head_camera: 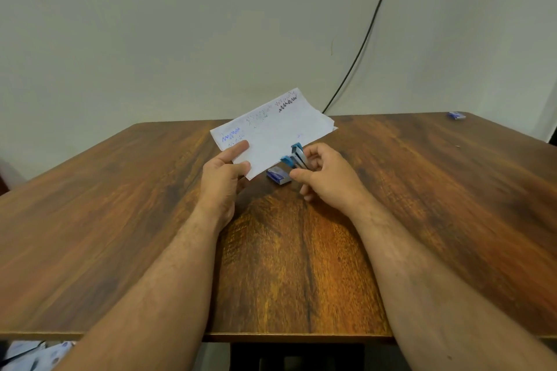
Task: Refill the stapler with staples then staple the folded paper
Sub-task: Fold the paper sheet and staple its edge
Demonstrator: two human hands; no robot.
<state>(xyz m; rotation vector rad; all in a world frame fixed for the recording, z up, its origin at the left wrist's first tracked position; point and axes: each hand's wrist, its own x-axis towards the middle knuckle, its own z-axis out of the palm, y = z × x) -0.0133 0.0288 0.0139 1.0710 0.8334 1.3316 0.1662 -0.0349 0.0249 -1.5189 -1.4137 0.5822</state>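
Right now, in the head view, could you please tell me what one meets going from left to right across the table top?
left hand holding the folded paper → small blue staple box → blue stapler held in the right hand → a second small blue box at the table's far right corner.

Single head-worn wide-angle view, no second view to overlap. Looks forward and down from above the near edge of the tabletop point(422, 220). Both forearms enter from the bottom corners and meet mid-frame. Far tabletop edge sits about mid-height, plain wall point(150, 24) fills the upper half. Close range, edges bowed by the lens.
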